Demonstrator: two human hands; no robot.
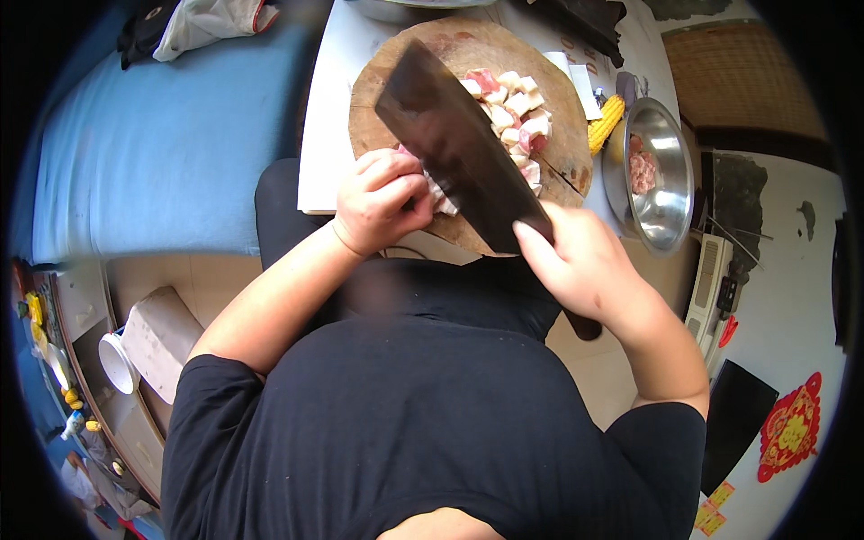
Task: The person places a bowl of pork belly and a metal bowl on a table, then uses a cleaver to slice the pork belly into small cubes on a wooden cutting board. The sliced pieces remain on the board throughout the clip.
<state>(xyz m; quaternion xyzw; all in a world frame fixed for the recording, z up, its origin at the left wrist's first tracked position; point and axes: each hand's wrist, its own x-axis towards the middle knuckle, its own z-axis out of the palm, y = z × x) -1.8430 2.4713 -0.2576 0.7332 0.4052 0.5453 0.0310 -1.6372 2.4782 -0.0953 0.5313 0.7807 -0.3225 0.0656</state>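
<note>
My right hand (pixel 580 256) grips the handle of a broad, dark cleaver (pixel 463 153), which lies slantwise over a round wooden chopping board (pixel 382 90). Beside the blade my left hand (pixel 385 200) is closed, its fingers curled on a piece of raw meat (pixel 441 200). Most of that piece is hidden under the hand and the blade. Cut chunks of pale, fatty meat (pixel 517 106) lie heaped on the board, right of the blade. Whether the edge touches the meat, I cannot tell.
The board rests on a white table (pixel 319 135). At its right are a yellow corn cob (pixel 607 124) and a steel bowl (pixel 670 171) holding pinkish meat (pixel 642 171). A blue sofa (pixel 162 153) stands to the left. A dark bag (pixel 585 22) lies behind the board.
</note>
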